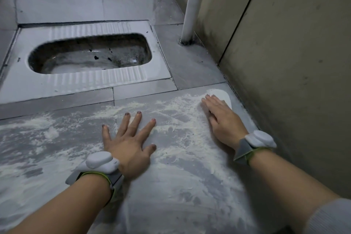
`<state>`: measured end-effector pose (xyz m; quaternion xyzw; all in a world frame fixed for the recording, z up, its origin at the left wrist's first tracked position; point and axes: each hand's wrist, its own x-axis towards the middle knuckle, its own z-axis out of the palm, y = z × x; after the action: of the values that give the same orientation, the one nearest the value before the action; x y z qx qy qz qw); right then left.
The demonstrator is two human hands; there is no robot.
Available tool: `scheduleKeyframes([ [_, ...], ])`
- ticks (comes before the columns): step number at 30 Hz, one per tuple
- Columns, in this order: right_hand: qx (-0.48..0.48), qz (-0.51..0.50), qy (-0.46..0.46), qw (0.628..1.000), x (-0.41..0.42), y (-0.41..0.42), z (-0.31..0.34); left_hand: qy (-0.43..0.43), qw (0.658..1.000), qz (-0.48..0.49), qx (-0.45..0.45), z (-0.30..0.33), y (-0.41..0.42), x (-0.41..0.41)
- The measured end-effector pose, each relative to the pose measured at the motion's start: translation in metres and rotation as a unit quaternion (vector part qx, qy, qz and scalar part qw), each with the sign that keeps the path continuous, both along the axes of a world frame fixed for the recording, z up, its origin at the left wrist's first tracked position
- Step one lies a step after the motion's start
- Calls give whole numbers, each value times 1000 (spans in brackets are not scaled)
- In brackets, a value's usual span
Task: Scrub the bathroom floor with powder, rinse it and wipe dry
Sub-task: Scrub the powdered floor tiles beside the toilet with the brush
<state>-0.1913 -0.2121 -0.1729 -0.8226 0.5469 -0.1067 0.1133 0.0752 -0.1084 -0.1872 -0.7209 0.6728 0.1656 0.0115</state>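
Powder (182, 112) lies scattered in uneven white drifts across the near grey floor (57, 5), thickest in a band running from 9 o'clock to 2 o'clock of the frame; the far tiles look wet and bare. Left hand (129, 138) is planted flat at centre, palm down, fingers (139, 118) spread wide and straight: judged a brace carrying body weight while the other arm reaches. Right hand (222, 118), at 2 o'clock from the left, rests on a white scrubber (222, 96) at the powder's far edge near the wall (284, 62); its fingers lie close together over the tool (whether the thumb curls under it cannot be told, the grip side is hidden). Placement suggests the scrubbing step is in hand, rinse and wipe not yet begun. Surroundings: squat toilet pan (89, 57) sunk in the floor at 11 o'clock, white pipe (191, 5) rising at 1 o'clock beside the wall. Both wrists carry white strapped devices (100, 161). Obstacles, as judged: the wall corner confines the right hand's stroke; the pan rim bounds the powdered patch.
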Motion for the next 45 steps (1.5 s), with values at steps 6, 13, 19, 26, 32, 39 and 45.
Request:
scheduleKeyframes([
  [6, 4, -207, -3, 978, -5, 2, 3, 10, 999, 9, 32, 2, -5, 0],
  [13, 2, -244, 74, 967, -13, -32, -5, 12, 999, 12, 38, 4, -6, -2],
  [19, 22, -212, 104, 971, 41, -34, -5, 10, 999, 7, 43, 4, -5, -1],
  [26, -15, 9, 102, 995, 18, 16, 5, 10, 998, 5, 54, 7, -6, -2],
  [32, -36, -203, 160, 965, 33, -30, -8, 6, 999, 5, 53, 6, -5, -3],
  [39, -98, -36, 162, 981, 28, -7, -11, 12, 999, 7, 51, 8, -5, -3],
  [45, -48, -263, 167, 949, 32, -40, -10, 10, 999, 7, 46, 6, -5, -3],
])
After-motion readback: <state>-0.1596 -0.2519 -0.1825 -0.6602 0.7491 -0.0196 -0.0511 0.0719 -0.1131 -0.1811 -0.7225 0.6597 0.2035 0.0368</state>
